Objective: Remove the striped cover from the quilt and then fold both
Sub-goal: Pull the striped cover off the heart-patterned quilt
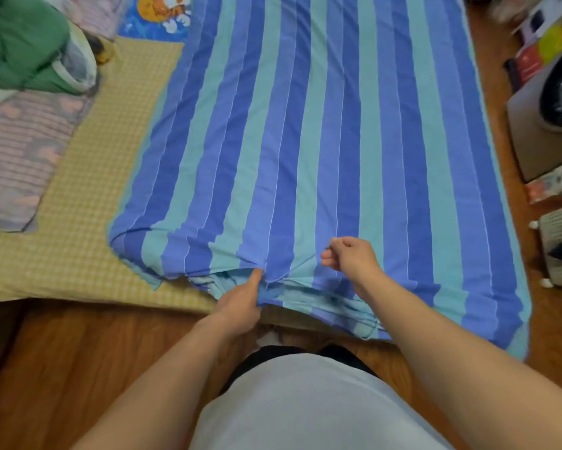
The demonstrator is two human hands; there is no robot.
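Both hands at the near edge of the striped cover [322, 141], left hand [240, 303] gripping its hem, right hand [351, 258] pinching a thin blue tie string [300, 262], cover spread flat over a yellow checked bed sheet [88, 206], wooden floor [78, 368] beneath, no readable writing.

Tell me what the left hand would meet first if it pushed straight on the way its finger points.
The left hand already grips the striped cover at its near edge; going on, it likely slides along or under that fabric.

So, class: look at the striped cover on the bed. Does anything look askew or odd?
Mostly flat, but the striped cover bunches at its near edge, where the left hand grips the fabric and the right hand pinches a thin tie. Nothing looks damaged.
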